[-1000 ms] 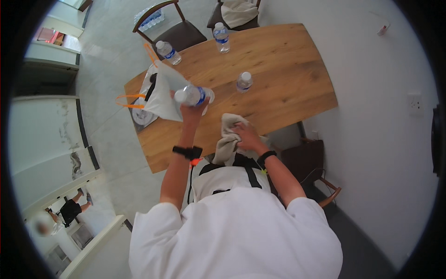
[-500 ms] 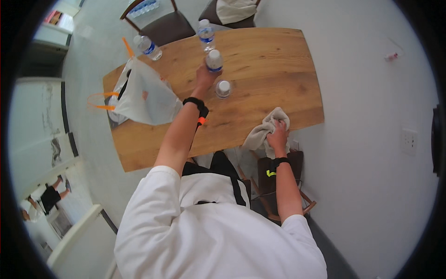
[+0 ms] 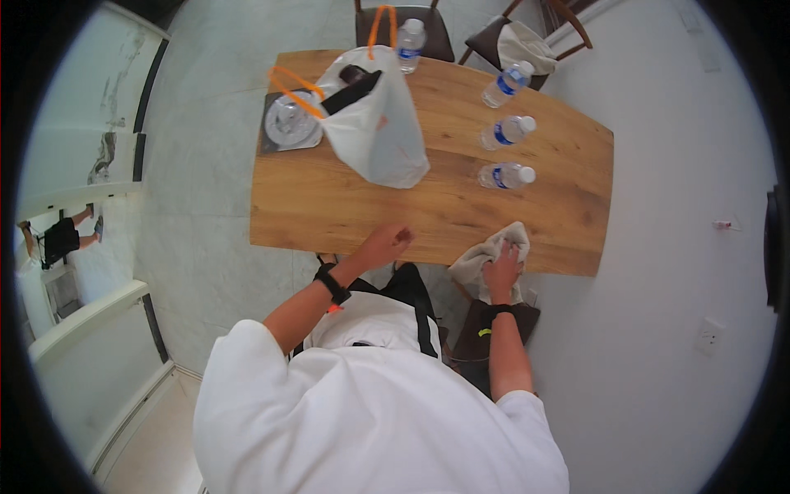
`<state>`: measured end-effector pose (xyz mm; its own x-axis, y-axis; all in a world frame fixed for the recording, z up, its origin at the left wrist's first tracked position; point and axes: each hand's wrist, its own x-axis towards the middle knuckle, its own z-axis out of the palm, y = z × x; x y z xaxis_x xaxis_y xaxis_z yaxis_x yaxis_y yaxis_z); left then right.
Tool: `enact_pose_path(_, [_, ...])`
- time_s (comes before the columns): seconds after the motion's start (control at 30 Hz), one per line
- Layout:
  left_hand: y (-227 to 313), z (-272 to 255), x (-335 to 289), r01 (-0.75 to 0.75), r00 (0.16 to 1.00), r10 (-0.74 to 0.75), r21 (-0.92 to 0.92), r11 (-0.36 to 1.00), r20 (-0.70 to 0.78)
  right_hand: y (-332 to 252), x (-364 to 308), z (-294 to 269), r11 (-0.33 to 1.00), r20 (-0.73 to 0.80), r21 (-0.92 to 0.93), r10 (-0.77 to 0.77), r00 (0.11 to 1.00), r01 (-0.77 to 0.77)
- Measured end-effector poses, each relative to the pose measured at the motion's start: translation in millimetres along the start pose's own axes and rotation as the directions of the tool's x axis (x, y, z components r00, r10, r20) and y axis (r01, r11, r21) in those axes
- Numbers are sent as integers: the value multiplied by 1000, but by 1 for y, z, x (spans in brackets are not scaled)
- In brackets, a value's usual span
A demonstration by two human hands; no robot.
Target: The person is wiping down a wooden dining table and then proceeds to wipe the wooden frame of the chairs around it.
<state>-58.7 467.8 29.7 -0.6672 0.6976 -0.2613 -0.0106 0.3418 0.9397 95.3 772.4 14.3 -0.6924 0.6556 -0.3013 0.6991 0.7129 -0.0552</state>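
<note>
My left hand (image 3: 385,245) hovers over the table's front edge, fingers loosely curled with a gap, nothing visible in them. My right hand (image 3: 503,273) presses on a bunched beige cloth (image 3: 476,260) at the front right edge; part of the cloth hangs over. Three water bottles with white caps and blue labels stand in a row on the right half of the wooden table (image 3: 329,210): a near bottle (image 3: 504,175), a middle bottle (image 3: 507,132) and a far bottle (image 3: 506,85). Both hands are apart from them.
A white plastic bag (image 3: 380,136) with orange handles stands left of the bottles, dark items at its mouth. Behind it is another bottle (image 3: 410,45). A clear round lidded container (image 3: 290,123) lies at the left end. Chairs (image 3: 444,33) stand beyond; a white wall (image 3: 658,206) borders the right.
My left hand has let go of a bottle and drawn back to the near edge. That bottle now stands in the row. My right hand stays on the cloth; the view has turned left.
</note>
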Motion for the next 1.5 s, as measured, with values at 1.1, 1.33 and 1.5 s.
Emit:
enact_pose_path(1.1, [-158, -273, -70, 352, 794, -208, 154, 923, -571, -274, -111, 64, 809, -189, 397, -389, 901, 433])
enact_pose_path(1.33, [-168, -349, -4, 623, 612, -363, 146, 769, -702, -205, -95, 59, 911, -126, 395, -69, 990, 114])
enact_pose_path(1.5, [-162, -350, 22, 445, 707, -146, 275, 852, -692, -213, -114, 66, 893, 28, 339, 306, 952, -297])
